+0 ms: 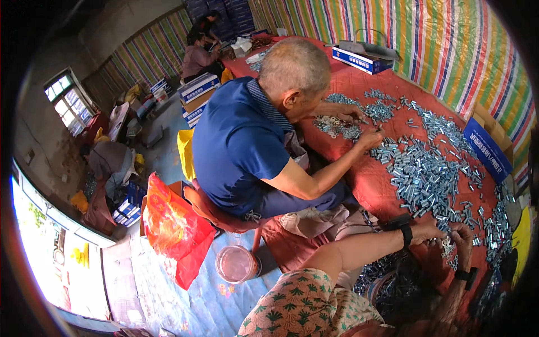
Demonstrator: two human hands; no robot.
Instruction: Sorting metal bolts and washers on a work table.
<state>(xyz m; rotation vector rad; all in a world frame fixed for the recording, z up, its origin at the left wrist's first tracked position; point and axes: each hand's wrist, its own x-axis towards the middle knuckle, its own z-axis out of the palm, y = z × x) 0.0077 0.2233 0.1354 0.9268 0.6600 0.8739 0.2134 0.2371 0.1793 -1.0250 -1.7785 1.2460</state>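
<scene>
My left hand [426, 232], a dark band at its wrist, reaches over the near right part of the red cloth. Its fingers are bent and pinched together, but what sits in them is too small to tell. Close beside it, my right hand [463, 237] is also curled, with a dark wristband below; its fingertips face the left hand and what they hold cannot be made out. Just under both hands lies a small heap of pale washers [449, 250]. Beyond them spreads a large pile of silvery-blue metal sleeves [422, 178].
A co-worker in a blue shirt [241, 143] sits at my left, both hands over small metal parts. Blue-and-white cartons [487, 143] stand along the striped sheet. Dark parts in a bag [387, 281] lie below my left forearm. A bucket [238, 264] and red bag [177, 230] are left.
</scene>
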